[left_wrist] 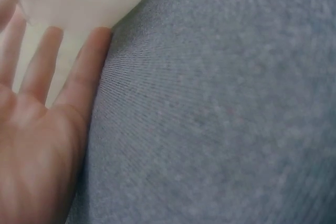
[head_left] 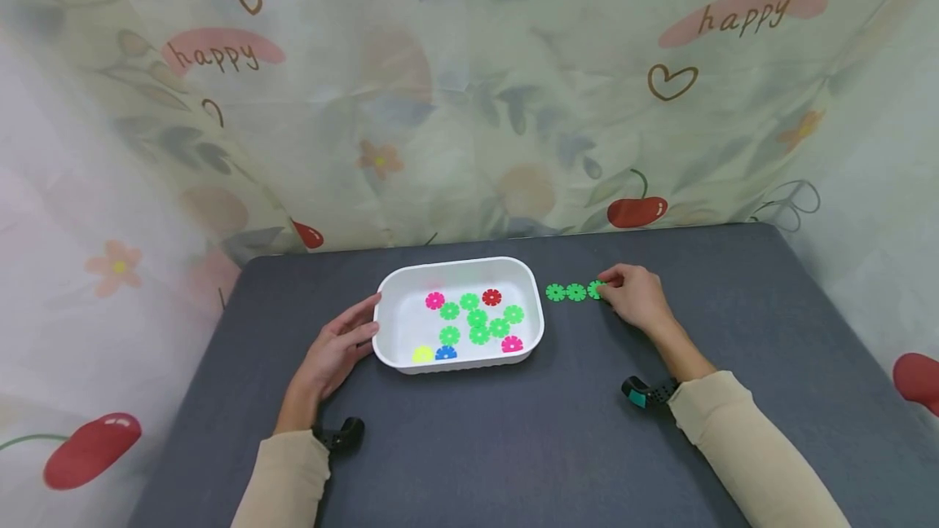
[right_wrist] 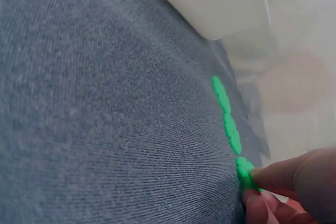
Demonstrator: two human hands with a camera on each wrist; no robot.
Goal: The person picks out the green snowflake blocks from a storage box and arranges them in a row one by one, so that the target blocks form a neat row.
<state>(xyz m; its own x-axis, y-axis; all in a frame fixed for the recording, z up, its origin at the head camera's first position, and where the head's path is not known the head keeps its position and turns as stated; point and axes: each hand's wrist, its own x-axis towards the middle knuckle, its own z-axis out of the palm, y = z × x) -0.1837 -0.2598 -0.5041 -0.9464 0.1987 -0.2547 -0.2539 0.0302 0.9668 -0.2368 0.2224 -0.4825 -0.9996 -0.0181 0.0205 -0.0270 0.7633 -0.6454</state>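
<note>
My right hand (head_left: 637,298) pinches a green notched snowflake disc (right_wrist: 244,172) between thumb and fingertip, down at the table surface. Leftward from it, two more green discs (head_left: 566,292) lie flat in the same row; the right wrist view shows a narrow gap before the held one. Against the left end of a white tray (head_left: 458,266), my left hand (head_left: 333,353) rests with its fingers extended. Fingertips (left_wrist: 100,38) touch the tray's outer wall in the left wrist view. Scattered in the tray are several green discs (head_left: 478,318), two pink, one red (head_left: 491,297), one yellow and one blue.
A dark grey cloth covers the table (head_left: 506,446). Behind it hangs a printed curtain (head_left: 469,121) that meets the table's back edge. Each wrist wears a black band, the right one (head_left: 649,392) just below the hand.
</note>
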